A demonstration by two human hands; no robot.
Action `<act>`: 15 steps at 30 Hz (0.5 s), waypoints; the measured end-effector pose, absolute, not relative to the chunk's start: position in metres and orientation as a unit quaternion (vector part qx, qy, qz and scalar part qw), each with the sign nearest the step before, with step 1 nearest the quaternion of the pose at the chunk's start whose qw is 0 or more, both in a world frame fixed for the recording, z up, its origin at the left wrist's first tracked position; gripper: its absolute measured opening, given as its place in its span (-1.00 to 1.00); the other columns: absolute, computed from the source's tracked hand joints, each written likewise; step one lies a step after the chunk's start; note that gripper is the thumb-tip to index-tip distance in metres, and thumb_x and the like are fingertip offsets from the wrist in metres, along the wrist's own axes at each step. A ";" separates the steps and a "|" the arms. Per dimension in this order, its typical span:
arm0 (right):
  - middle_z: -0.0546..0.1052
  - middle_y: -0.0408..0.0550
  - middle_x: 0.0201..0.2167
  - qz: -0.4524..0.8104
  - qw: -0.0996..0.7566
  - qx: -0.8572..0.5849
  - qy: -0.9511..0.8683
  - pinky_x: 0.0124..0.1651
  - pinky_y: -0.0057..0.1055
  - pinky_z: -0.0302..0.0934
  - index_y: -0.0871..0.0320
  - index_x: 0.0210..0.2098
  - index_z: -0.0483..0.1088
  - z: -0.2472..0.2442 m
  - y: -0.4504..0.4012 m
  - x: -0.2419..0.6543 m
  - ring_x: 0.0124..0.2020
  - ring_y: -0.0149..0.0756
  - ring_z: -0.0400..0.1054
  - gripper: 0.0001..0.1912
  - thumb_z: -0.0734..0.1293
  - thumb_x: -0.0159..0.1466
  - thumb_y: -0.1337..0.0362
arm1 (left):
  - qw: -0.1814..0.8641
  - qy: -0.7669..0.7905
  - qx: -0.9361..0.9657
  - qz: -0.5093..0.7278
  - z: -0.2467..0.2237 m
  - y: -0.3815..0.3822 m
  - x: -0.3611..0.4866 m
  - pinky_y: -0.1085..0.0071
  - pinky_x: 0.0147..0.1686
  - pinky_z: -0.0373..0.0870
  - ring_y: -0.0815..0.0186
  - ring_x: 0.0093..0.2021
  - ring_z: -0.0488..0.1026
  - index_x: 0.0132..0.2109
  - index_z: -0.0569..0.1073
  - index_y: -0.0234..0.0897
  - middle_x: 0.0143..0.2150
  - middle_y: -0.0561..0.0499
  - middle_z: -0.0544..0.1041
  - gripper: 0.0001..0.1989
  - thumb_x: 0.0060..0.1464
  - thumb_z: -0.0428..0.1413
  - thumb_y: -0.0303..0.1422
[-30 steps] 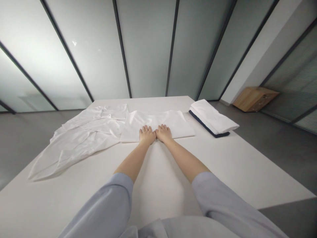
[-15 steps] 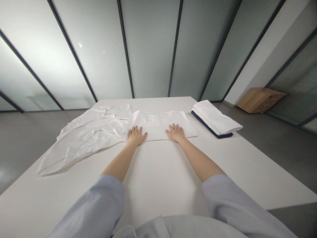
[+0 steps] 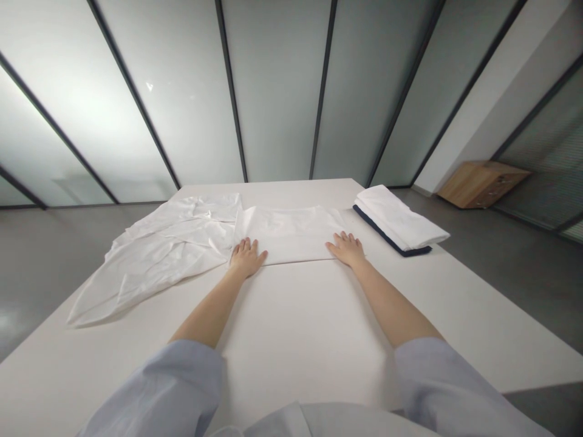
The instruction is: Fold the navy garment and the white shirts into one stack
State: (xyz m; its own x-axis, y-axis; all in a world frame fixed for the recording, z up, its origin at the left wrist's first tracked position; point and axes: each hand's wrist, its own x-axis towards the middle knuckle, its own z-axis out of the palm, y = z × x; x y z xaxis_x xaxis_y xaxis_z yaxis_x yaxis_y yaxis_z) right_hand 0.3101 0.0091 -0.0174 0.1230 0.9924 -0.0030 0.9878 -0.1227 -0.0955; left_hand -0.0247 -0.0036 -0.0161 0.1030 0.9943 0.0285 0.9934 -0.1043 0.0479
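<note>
Fingers [image 3: 248,243] of the left hand [image 3: 246,260] and right hand [image 3: 348,250] lie spread, gripping nothing, at the near corners of the white cloth [image 3: 296,233] in mid-frame. That cloth looks folded and mostly smoothed, and the folded white and navy pile [image 3: 403,220] at right seems finished, while the crumpled white fabric [image 3: 168,258] at left remains unfolded.

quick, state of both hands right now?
Left hand: open, palm down at the near left corner of the flat, rectangular white cloth; gripping nothing.
Right hand: open, palm down at that cloth's near right corner; gripping nothing.
</note>
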 end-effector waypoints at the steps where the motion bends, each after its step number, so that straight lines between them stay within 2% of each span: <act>1: 0.02 0.12 0.36 0.033 0.034 -0.750 -0.659 0.28 -0.01 -0.19 0.14 0.30 0.10 -0.017 0.008 0.309 0.35 0.07 -0.13 -0.32 0.02 0.33 -0.11 | 0.008 0.669 0.743 0.024 -0.016 -0.004 -0.025 0.14 0.28 -0.07 0.02 0.38 -0.06 0.34 0.09 -0.38 0.39 -0.29 0.03 -0.31 0.23 -0.24 -0.01; 5: 0.15 0.16 0.30 0.030 0.034 -0.758 -0.651 0.26 0.03 -0.15 0.16 0.21 0.24 -0.010 0.006 0.304 0.29 0.09 -0.01 -0.36 0.01 0.33 -0.09 | 0.002 0.666 0.745 0.019 -0.010 -0.008 -0.024 0.15 0.26 -0.04 0.03 0.37 -0.02 0.33 0.12 -0.40 0.37 -0.31 0.06 -0.33 0.24 -0.22 -0.03; 9: 0.37 0.25 0.10 0.016 0.048 -0.767 -0.640 0.24 0.10 -0.20 0.23 0.03 0.39 -0.003 0.004 0.300 0.14 0.10 0.20 -0.37 -0.01 0.33 -0.09 | -0.016 0.656 0.753 0.043 0.000 -0.012 -0.021 0.12 0.14 0.15 0.02 0.22 0.25 0.17 0.33 -0.29 0.21 -0.27 0.34 -0.44 0.23 -0.20 -0.02; 12: 0.39 0.30 0.04 -0.011 0.055 -0.782 -0.621 0.24 0.19 -0.30 0.26 -0.02 0.42 0.000 0.003 0.303 0.12 0.14 0.21 -0.44 0.07 0.31 -0.04 | -0.018 0.669 0.739 0.071 0.008 -0.011 -0.022 0.12 0.01 0.26 0.01 0.05 0.39 0.00 0.45 -0.27 0.00 -0.25 0.49 -0.49 0.22 -0.17 -0.02; 15: 0.40 0.31 0.01 -0.031 0.057 -0.794 -0.605 0.23 0.23 -0.33 0.28 -0.03 0.42 0.000 0.001 0.307 0.12 0.17 0.19 -0.53 0.16 0.26 0.07 | 0.001 0.690 0.719 0.087 0.010 -0.010 -0.024 0.16 -0.05 0.30 0.03 -0.04 0.45 -0.02 0.46 -0.29 -0.08 -0.22 0.53 -0.52 0.22 -0.15 -0.06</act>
